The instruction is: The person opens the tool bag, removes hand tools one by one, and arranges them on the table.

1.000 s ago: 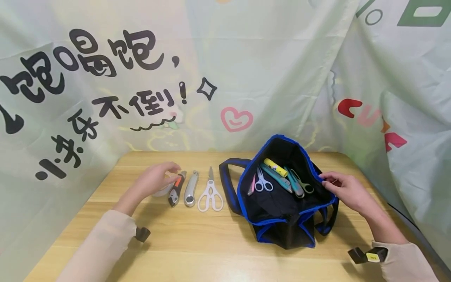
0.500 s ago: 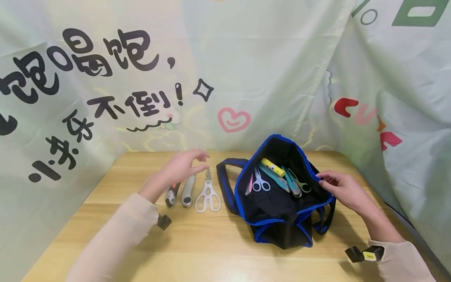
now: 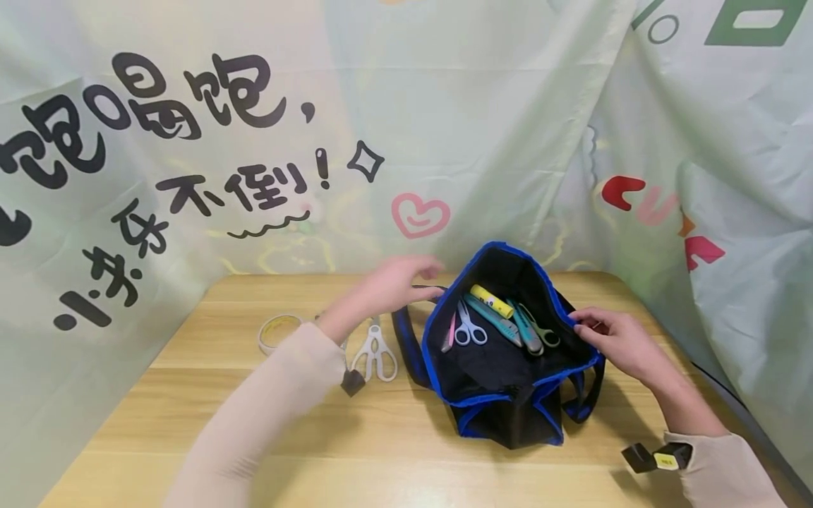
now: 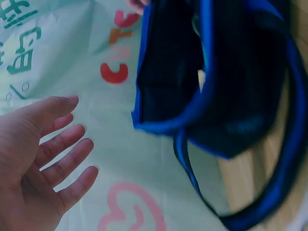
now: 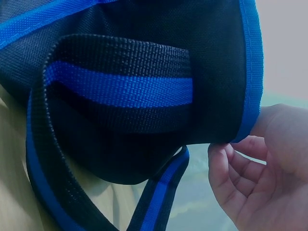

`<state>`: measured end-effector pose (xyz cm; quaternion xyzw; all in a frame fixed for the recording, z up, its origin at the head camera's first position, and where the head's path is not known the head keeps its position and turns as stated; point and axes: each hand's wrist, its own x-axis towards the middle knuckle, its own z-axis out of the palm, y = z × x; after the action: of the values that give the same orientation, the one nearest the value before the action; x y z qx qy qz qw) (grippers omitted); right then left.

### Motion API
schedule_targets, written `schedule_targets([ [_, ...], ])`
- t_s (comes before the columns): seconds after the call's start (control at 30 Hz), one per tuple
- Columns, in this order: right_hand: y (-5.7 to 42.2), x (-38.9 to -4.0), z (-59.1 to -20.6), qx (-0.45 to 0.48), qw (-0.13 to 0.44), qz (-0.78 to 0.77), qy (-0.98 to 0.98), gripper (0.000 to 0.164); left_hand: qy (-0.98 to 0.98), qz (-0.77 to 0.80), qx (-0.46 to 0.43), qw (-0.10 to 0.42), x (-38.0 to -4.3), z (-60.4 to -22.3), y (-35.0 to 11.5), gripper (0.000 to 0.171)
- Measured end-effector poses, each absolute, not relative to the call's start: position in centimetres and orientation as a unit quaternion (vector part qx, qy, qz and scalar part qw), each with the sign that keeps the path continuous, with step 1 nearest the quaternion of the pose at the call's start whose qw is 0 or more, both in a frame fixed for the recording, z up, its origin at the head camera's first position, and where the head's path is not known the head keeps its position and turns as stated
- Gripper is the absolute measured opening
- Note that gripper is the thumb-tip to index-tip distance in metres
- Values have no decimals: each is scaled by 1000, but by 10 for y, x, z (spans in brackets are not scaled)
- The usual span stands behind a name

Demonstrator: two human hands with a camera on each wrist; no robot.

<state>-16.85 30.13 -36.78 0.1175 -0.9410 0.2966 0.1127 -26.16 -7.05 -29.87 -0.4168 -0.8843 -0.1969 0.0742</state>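
My left hand (image 3: 396, 282) is in the air just left of the black bag (image 3: 517, 423) with blue trim, over its left strap handle. In the left wrist view its fingers are loosely bent and hold nothing. My right hand (image 3: 619, 342) pinches the bag's right rim between thumb and fingers, which the right wrist view shows at the blue edging (image 5: 250, 86). The bag stands open at the top. Inside lie a yellow cylinder (image 3: 491, 301), teal utility knives (image 3: 530, 331), small scissors (image 3: 471, 331) with pale blue handles, green-handled scissors (image 3: 549, 337) and a slim pink item (image 3: 450, 331).
White-handled scissors (image 3: 375, 356) lie on the wooden table (image 3: 406, 473) left of the bag, their blade partly hidden by my left arm. A tape roll (image 3: 262, 337) lies farther left. My left sleeve (image 3: 279, 395) covers most of the two knives between them. A printed cloth hangs behind.
My left hand, holding nothing, has swept right from beside the tape roll, over the knives and white scissors, to the bag's left side. My right hand keeps its grip on the rim.
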Motion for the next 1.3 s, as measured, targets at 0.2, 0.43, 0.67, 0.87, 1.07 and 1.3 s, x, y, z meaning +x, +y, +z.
schedule_targets([
  [0.2,304,-168,-368,119,115,294,-941,26,-873,-198,-441,63,-266,-295,-29,38],
  [0.43,306,-170,-368,120,116,295,-941,27,-860,-236,-451,35,-272,-293,16,34],
  [0.67,306,-171,-368,125,121,298,-938,25,-879,-260,-400,11,-289,-305,50,30],
  [0.87,306,-170,-372,133,124,309,-933,24,-887,-308,-344,-13,-302,-331,68,28],
  [1.07,306,-168,-373,141,125,312,-931,23,-881,-369,-297,-21,-309,-360,71,27],
  [1.3,306,-168,-372,140,121,314,-931,24,-866,-418,-274,-19,-315,-389,71,31],
])
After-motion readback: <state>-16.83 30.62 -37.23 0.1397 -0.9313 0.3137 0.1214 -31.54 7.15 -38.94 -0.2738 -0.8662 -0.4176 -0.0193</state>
